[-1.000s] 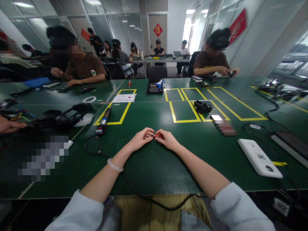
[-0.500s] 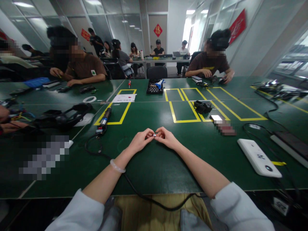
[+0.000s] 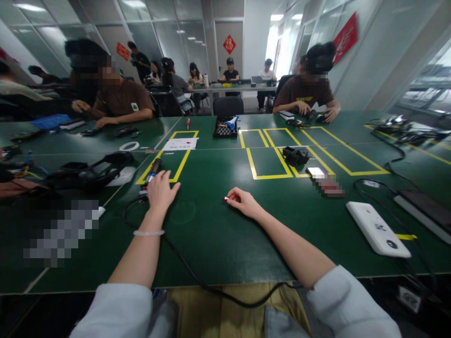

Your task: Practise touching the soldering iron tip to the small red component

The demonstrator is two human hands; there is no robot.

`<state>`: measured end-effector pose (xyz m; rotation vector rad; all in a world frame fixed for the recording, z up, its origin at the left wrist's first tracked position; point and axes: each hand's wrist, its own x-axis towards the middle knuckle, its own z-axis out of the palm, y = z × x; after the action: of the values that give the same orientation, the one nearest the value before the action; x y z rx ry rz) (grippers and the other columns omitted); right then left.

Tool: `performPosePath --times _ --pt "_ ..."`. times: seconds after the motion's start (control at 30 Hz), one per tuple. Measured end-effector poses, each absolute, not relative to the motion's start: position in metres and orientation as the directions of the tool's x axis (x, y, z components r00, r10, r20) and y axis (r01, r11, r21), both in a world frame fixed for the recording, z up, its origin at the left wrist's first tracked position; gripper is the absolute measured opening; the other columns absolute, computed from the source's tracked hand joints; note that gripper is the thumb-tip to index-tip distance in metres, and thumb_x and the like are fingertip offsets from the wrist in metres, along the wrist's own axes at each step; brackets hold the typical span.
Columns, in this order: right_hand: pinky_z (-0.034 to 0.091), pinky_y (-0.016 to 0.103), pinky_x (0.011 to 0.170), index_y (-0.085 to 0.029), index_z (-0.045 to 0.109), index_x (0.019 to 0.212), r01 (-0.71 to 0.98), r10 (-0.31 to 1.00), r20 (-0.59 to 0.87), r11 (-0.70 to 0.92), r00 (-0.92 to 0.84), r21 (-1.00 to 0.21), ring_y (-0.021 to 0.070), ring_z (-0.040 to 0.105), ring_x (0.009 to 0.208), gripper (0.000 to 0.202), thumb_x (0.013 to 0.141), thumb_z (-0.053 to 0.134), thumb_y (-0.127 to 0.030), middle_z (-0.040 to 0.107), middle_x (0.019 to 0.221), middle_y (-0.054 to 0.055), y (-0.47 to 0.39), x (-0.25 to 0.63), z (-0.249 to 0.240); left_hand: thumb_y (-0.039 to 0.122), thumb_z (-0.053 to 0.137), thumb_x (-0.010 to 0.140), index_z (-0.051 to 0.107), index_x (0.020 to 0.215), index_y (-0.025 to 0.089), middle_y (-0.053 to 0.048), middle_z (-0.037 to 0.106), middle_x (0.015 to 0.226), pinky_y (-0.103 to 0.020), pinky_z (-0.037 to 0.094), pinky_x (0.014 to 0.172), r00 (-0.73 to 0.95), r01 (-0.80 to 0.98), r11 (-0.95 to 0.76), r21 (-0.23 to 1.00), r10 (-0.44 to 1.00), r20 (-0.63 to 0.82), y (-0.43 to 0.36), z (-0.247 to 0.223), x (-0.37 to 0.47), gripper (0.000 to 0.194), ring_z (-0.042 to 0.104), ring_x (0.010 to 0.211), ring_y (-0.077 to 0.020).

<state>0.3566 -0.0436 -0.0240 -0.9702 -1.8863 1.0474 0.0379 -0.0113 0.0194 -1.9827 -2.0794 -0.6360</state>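
My right hand (image 3: 243, 203) pinches a small red and white piece (image 3: 226, 199) between thumb and fingertips, over the middle of the green table (image 3: 211, 244). My left hand (image 3: 162, 192) is over the lower end of a black and blue cylindrical tool (image 3: 155, 168), fingers spread and pointing away from me. Part of the tool is hidden behind that hand, so contact cannot be made out. From the tool's end a black cable (image 3: 190, 267) runs under my left wrist to the table's front edge.
A white paper (image 3: 181, 143) lies across a yellow-taped box. Further back stands a black tray (image 3: 220, 129) with a blue item. To the right are a black device (image 3: 295, 156), a phone (image 3: 324, 180) and a white power bank (image 3: 378, 230). People sit opposite.
My left hand has let go of the small piece and moved left and forward to the cylindrical tool, its fingers opening. My right hand has stayed in place, holding the piece.
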Motion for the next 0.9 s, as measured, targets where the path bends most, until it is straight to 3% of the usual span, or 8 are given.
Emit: performPosePath --times 0.07,0.13,0.23,0.43,0.7,0.9 --pt "0.042 0.022 0.061 -0.017 0.057 0.093 0.255 0.871 0.246 0.376 -0.425 -0.891 0.0100 0.051 0.063 0.018 0.085 0.061 -0.033 0.058 0.074 -0.002 -0.044 0.357 -0.024 0.051 0.054 0.082 0.039 0.141 0.013 -0.022 0.039 0.145 -0.052 0.034 0.104 -0.250 0.966 0.200 0.162 0.876 0.412 -0.009 0.018 0.005 0.072 0.039 0.130 -0.0408" --pt "0.042 0.022 0.061 -0.017 0.057 0.093 0.260 0.871 0.247 0.379 -0.426 -0.888 0.0102 0.051 0.064 0.018 0.085 0.061 -0.032 0.058 0.075 -0.002 -0.044 0.358 -0.023 0.057 0.055 0.079 0.035 0.144 0.015 -0.024 0.038 0.145 -0.055 0.041 0.097 -0.374 0.925 0.328 0.192 0.877 0.300 -0.009 0.015 -0.022 0.079 0.042 0.127 -0.0441" --pt "0.040 0.022 0.060 -0.017 0.059 0.092 0.293 0.875 0.252 0.390 -0.412 -0.873 0.0101 0.049 0.062 0.016 0.083 0.062 -0.031 0.056 0.072 -0.003 -0.044 0.358 -0.022 0.061 0.056 0.077 0.043 0.140 0.021 -0.024 0.047 0.137 -0.056 0.047 0.084 -0.424 0.893 0.398 0.211 0.901 0.093 -0.008 0.012 -0.050 0.077 0.051 0.118 -0.0457" --pt "0.040 0.022 0.059 -0.017 0.058 0.086 0.295 0.895 0.244 0.364 -0.373 -0.884 0.0101 0.049 0.060 0.014 0.078 0.064 -0.026 0.055 0.068 -0.003 -0.042 0.356 -0.024 0.057 0.062 0.073 0.047 0.137 0.020 -0.022 0.050 0.135 -0.051 0.049 0.084 -0.375 0.912 0.353 0.208 0.924 0.074 -0.001 0.012 -0.054 0.076 0.054 0.116 -0.0417" --pt "0.039 0.023 0.062 -0.018 0.056 0.086 0.263 0.865 0.304 0.426 -0.399 -0.866 0.0105 0.047 0.062 0.008 0.081 0.058 -0.024 0.053 0.072 -0.003 -0.042 0.356 -0.021 0.057 0.061 0.073 0.051 0.128 0.016 -0.022 0.052 0.130 -0.050 0.050 0.082 -0.353 0.927 0.332 0.176 0.930 0.103 -0.007 0.014 0.007 0.070 0.059 0.108 -0.0401" --pt "0.036 0.022 0.061 -0.018 0.054 0.083 0.270 0.856 0.341 0.460 -0.388 -0.846 0.0103 0.044 0.061 0.006 0.082 0.057 -0.023 0.049 0.070 -0.004 -0.041 0.355 -0.025 0.053 0.058 0.076 0.050 0.129 0.019 -0.014 0.052 0.129 -0.040 0.052 0.083 -0.145 0.980 0.124 0.154 0.980 0.133 -0.021 0.010 0.077 0.064 0.060 0.108 -0.0321"
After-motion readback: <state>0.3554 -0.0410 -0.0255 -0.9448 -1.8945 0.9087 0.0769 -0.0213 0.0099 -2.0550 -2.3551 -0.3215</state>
